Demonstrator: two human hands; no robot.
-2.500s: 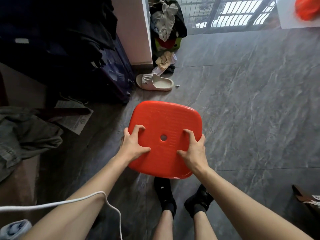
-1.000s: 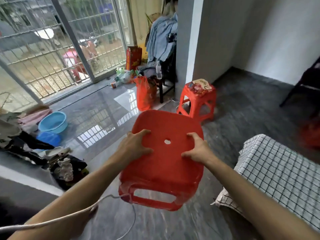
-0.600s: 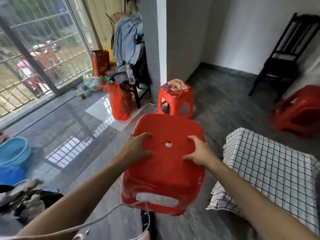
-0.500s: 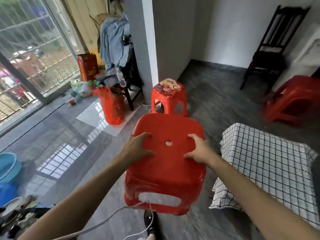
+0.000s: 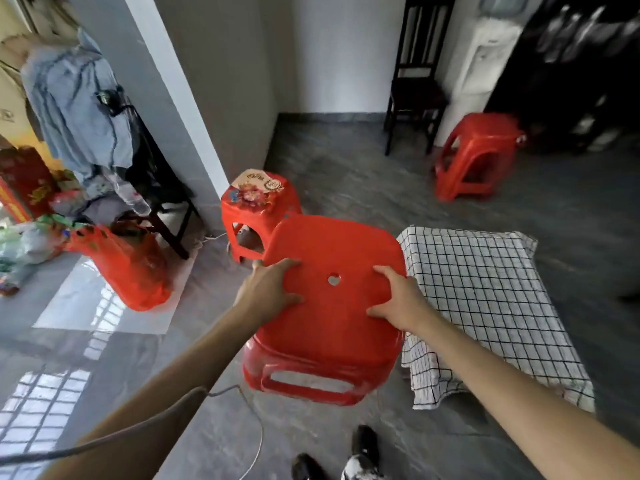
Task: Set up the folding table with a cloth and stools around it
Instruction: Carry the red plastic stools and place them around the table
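Carrying the stool (image 5: 332, 306) off the floor right now, left hand (image 5: 270, 292) and right hand (image 5: 398, 299) clamped on either side of the seat, just left of the table (image 5: 485, 299) (cloth's already on). Next I reckon it's setting it down beside the table, legs flat and clear of the cloth edge; two more stools wait behind.
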